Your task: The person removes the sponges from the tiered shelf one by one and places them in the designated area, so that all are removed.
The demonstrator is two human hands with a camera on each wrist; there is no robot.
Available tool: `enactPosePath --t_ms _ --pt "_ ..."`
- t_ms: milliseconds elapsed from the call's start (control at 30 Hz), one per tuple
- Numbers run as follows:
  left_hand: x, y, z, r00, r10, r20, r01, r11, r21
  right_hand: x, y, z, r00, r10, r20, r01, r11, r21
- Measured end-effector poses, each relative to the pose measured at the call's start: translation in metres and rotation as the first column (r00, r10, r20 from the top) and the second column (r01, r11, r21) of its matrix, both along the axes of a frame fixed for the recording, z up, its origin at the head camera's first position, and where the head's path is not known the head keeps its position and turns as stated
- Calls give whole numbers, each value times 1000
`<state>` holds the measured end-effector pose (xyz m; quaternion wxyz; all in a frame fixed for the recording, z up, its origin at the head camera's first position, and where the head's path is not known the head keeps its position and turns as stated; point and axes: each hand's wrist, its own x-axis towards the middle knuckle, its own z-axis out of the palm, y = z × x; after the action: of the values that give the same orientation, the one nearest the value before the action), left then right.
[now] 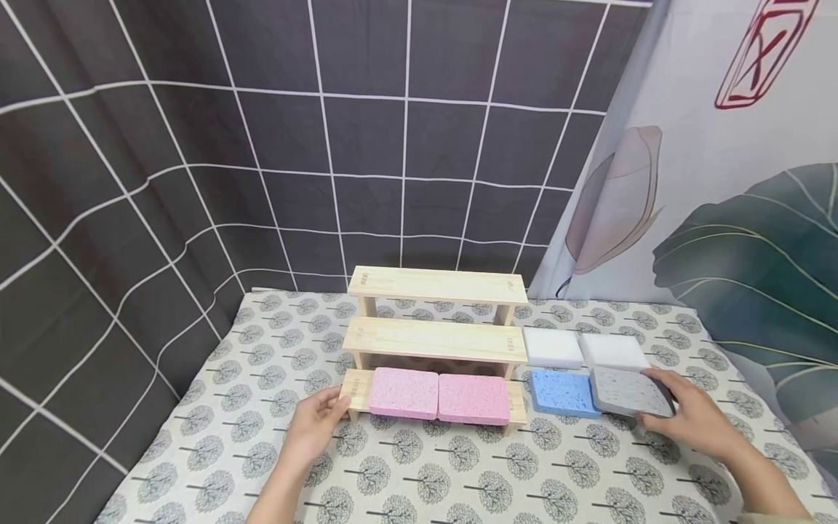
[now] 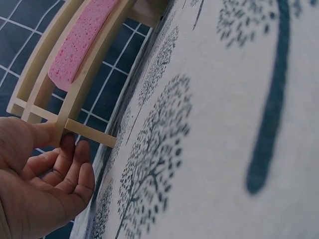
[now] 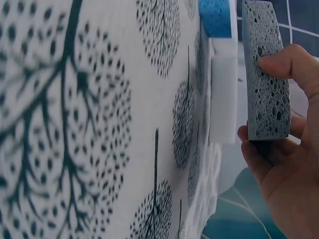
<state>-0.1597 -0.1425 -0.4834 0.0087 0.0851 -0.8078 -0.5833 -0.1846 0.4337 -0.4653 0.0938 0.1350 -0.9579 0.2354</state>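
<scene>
A three-tier wooden rack [image 1: 435, 340] stands on the table, its tiers stepping up toward the back. Two pink sponges [image 1: 404, 393] lie side by side on its lowest tier. My left hand [image 1: 314, 426] pinches the left end of that tier, thumb on top and fingers curled beneath, as the left wrist view shows. To the right of the rack, my right hand [image 1: 697, 415] grips a grey sponge [image 1: 627, 391] by its right end. In the right wrist view the grey sponge [image 3: 266, 74] is raised off the cloth, thumb on one face and fingers around the end.
A blue sponge [image 1: 564, 393] lies between the rack and the grey sponge. Behind it are two white sponges [image 1: 553, 347], side by side. A tree-patterned cloth [image 1: 262, 458] covers the table. Dark curtain with white grid lines [image 1: 366, 138] hangs behind, a leaf-printed one [image 1: 753, 276] at right.
</scene>
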Motion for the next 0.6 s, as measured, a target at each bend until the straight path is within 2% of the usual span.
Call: enactPosePath --t_ms 267,400,600 --pt "0 0 0 1000 0 -9 0 1000 17 -6 17 -3 998 -5 59 3 1000 27" --pt "0 0 0 1000 1 -5 -1 1000 16 -9 19 -4 991 -3 135 -3 999 40" --pt "0 0 0 1000 2 2 -2 1000 14 -10 20 -6 983 -8 186 0 999 43"
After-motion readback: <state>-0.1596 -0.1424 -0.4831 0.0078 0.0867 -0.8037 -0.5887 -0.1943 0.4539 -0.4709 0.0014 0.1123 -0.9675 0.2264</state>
